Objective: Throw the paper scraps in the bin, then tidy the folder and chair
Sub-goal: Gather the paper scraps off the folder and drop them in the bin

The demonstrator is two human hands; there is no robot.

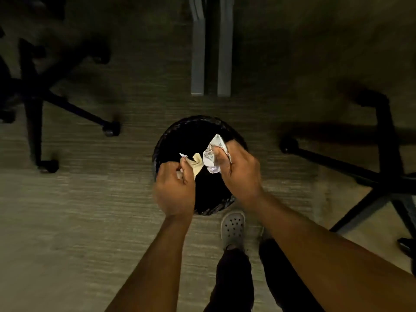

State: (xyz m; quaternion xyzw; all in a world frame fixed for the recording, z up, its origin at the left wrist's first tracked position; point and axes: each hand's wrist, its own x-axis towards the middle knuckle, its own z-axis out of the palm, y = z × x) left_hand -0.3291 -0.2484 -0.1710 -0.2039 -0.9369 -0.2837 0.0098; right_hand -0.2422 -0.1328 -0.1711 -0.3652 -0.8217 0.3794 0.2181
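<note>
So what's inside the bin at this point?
Nothing shows: the bin interior is black. The scraps are above its opening, gripped in the left hand and right hand, which cover part of it.

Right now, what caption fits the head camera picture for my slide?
Both hands, left hand and right hand, hold crumpled paper scraps over the round black bin.

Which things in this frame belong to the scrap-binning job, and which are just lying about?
Part of the job:
- black bin, open, under both hands
- yellowish scrap in the left hand
- white crumpled scrap in the right hand
- office chair base, left, or the one at right; which needs tidying is unclear

Just there:
- grey desk legs
- carpet
- grey clog
</note>
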